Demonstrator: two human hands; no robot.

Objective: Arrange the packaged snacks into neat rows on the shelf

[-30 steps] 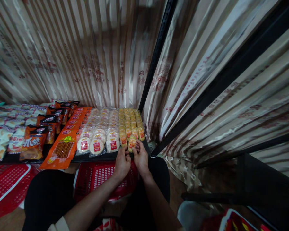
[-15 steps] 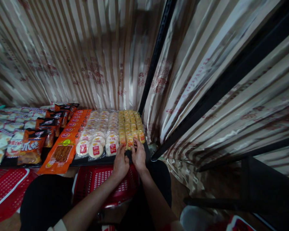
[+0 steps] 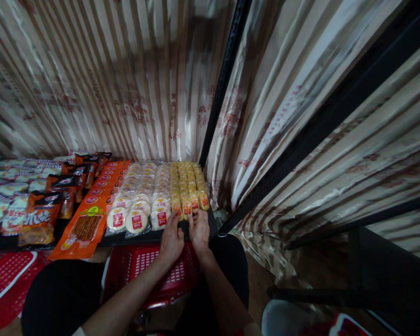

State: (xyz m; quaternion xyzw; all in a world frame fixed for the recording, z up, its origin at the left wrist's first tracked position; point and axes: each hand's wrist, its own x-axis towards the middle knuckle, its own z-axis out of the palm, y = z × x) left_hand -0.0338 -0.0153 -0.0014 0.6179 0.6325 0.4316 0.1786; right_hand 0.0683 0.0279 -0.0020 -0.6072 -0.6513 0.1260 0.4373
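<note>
Small yellow snack packs [image 3: 184, 186] with orange-red labels stand in tight rows at the right end of a black shelf [image 3: 133, 239]. My left hand [image 3: 172, 239] has its fingers stretched forward, fingertips at the front of the left yellow rows. Beside it, my right hand [image 3: 199, 229] reaches with extended fingers to the lower front of the right-middle yellow packs. Both hands appear to touch the front packs, and neither visibly grasps one. Just left of them are rows of round white wrapped crackers [image 3: 137, 219] with red labels.
Further left lie orange packets of brown sticks [image 3: 87, 228], orange-black snack bags [image 3: 42, 217] and white bags [image 3: 16, 212]. Red baskets [image 3: 147, 291] sit below the shelf. A striped curtain [image 3: 143, 84] and black metal posts [image 3: 227, 79] bound the back and right.
My right fingers have drawn back slightly from the top of a yellow pack to its lower front, so its label now shows. The view has shifted a little.
</note>
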